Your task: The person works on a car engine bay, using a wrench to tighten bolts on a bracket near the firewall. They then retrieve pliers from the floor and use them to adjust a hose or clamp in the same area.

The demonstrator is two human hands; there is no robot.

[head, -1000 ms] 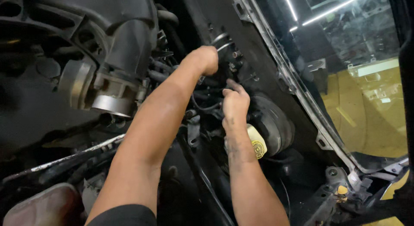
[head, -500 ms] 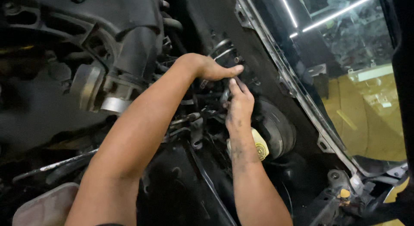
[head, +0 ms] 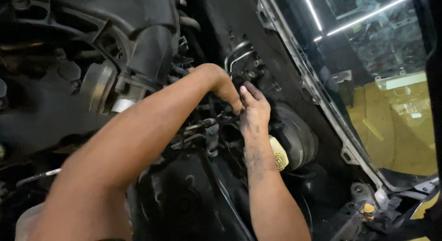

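Deep between the dark engine parts, my left hand [head: 225,89] and grimy right hand [head: 253,113] met at thin metal brake pipes [head: 239,54]; fingertips were hidden, grip unclear. Round black booster [head: 294,135] crowded close.

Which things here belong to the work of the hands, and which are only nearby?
In the work:
left hand
right hand
black hoses
metal pipes

Only nearby:
yellow cap
round black drum
silver pulley
windscreen
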